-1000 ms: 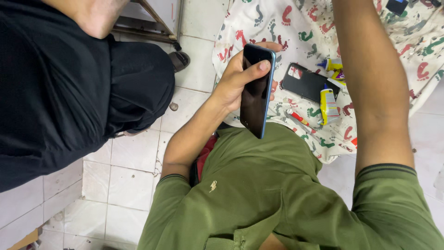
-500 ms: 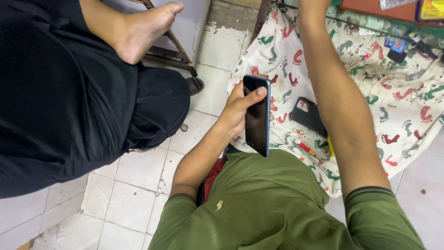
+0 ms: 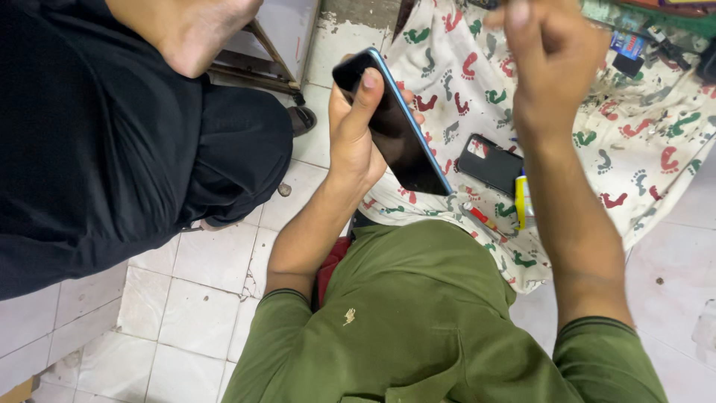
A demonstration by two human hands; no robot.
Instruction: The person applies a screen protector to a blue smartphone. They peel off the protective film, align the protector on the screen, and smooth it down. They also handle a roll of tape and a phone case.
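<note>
Blue-edged and dark-screened, the phone (image 3: pixel 395 127) stands tilted in the left hand (image 3: pixel 358 138), which is wrapped around it: the thumb lies across the glass near the top end and the fingers curl behind the back. It is held up off the cloth (image 3: pixel 597 149), above that cloth's left edge.

The right hand (image 3: pixel 552 60) is raised over the middle of the cloth with its fingers curled in together; it is blurred, and I cannot tell whether anything is pinched between them.

The cloth is white with red and green footprint marks and lies on the tiled floor (image 3: pixel 201 298). Near its front edge lies a second phone (image 3: pixel 488 163), black, back side up, and just beside that a small yellow tool (image 3: pixel 520 201). More small parts sit toward the far right corner, too small to make out.

At the left edge of the head view another person (image 3: pixel 97 134) in black sits close by, one bare foot (image 3: pixel 201 30) up.
</note>
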